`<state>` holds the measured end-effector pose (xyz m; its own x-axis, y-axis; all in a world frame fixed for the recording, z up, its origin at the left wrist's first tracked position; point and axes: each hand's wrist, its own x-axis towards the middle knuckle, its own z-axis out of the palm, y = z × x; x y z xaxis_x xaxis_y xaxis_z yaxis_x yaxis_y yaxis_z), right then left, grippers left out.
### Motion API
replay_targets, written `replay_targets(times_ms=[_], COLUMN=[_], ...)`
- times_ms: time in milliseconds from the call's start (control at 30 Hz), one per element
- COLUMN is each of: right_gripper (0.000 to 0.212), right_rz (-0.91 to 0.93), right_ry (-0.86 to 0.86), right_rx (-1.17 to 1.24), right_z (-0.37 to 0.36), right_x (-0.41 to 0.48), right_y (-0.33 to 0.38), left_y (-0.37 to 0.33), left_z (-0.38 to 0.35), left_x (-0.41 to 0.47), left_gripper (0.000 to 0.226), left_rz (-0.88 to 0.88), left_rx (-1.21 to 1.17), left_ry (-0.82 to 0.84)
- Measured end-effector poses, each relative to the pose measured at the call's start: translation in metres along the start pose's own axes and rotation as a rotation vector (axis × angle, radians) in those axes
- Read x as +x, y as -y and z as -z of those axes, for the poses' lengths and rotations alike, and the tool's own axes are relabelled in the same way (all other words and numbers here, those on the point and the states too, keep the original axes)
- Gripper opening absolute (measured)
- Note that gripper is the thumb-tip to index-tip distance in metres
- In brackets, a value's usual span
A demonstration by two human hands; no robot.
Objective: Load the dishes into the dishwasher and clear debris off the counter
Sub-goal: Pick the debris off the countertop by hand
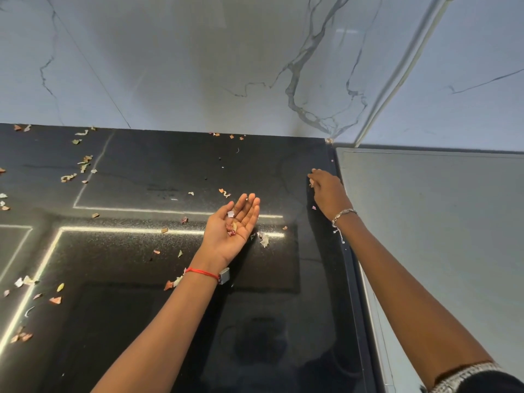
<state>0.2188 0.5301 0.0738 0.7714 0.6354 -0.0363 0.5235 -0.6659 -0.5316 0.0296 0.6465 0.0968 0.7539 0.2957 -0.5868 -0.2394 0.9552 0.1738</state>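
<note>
1. Head view: the left hand (231, 222) is lying palm up with fingers straight, its grip wide, carrying a small heap of pink and white peel scraps (232, 229) above the glossy black stone surface (170, 279).
2. The right hand (326, 190) is reaching to the surface's right edge with fingers curled down, grip narrow, apparently pinching a small pale scrap (311, 182).
3. Judgement: the open palm is sitting left of the right grip and nearer the body, so the drop is calling for a leftward carry.
4. The scattered orange and white debris (83, 163) is lying mostly far left, closer to the left hand.
</note>
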Motion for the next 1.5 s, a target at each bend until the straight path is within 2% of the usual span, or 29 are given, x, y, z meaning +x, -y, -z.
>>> replay_targets(times_ms=[267, 367, 500, 667, 800, 967, 1033, 1100, 1267, 1367, 1500], right_gripper=[0.047, 0.049, 0.039, 0.021, 0.015, 0.012, 0.013, 0.012, 0.022, 0.029, 0.014], right_rz=[0.089, 0.089, 0.109, 0.111, -0.027, -0.135, -0.075, 0.029, 0.290, 0.309, 0.314], right_ry=[0.167, 0.106, -0.018, -0.003, -0.009, -0.063, -0.026, 0.019, 0.134, 0.219, -0.094], right_rx=[-0.101, -0.166, -0.234, -0.276, -0.114, 0.422, 0.537, 0.532, 0.280, 0.211, 0.356], right_z=[-0.002, -0.007, -0.012, -0.012, -0.007, 0.013, 0.021, 0.023, -0.004, -0.012, -0.011], right_x=[-0.051, -0.067, -0.086, -0.083, -0.078, -0.074, -0.079, -0.086, -0.109, -0.118, -0.113], right_y=[-0.003, -0.001, 0.007, 0.016, 0.027, 0.052, 0.072, 0.093, 0.126, 0.135, 0.131], left_y=[0.002, 0.003, 0.006, 0.010, 0.013, 0.014, 0.016, 0.017, 0.015, 0.012, 0.012], left_z=[0.004, 0.007, 0.009, 0.012, 0.013, 0.015, 0.016, 0.015, 0.020, 0.021, 0.018], left_x=[-0.008, -0.012, -0.018, -0.022, -0.022, -0.019, -0.016, -0.014, -0.011, -0.015, -0.017], left_gripper=[0.035, 0.041, 0.040, 0.033, 0.033, 0.034, 0.037, 0.040, 0.033, 0.037, 0.041], left_rz=[-0.010, -0.007, -0.016, -0.027, -0.026, -0.026, -0.021, -0.020, -0.030, -0.026, -0.035], left_rx=[-0.001, -0.003, 0.001, 0.004, 0.007, 0.027, 0.037, 0.038, 0.051, -0.012, -0.052], left_ry=[0.019, 0.026, 0.023, 0.011, 0.016, 0.009, 0.009, -0.005, -0.033, -0.003, -0.019])
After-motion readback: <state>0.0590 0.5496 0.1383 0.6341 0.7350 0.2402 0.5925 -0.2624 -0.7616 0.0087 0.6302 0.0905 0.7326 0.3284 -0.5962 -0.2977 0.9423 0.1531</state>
